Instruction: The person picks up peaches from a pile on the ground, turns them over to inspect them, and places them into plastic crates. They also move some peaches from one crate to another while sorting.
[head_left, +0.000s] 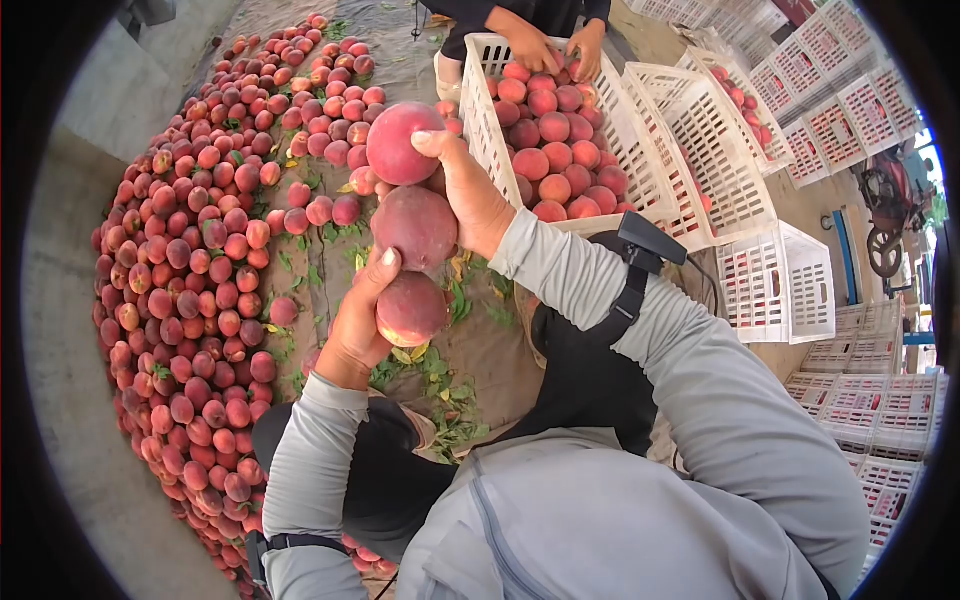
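Three large red peaches are lined up between my hands, close above the ground. My right hand (470, 195) is closed on the upper peach (403, 143), its thumb pressed on the fruit's right side. The middle peach (415, 229) sits between both hands, against my right palm and near my left thumb. Lower down, my left hand (360, 320) curls around the bottom peach (411, 308), thumb on top. The fingers of both hands are mostly hidden behind the fruit.
A long heap of peaches (200, 290) covers the ground at left along a wall. Ahead stands a white crate (490, 130) of peaches, with another person's hands (535, 45) in it. Further white crates (745, 205) stand at right. Leaves (450, 395) litter the sheet.
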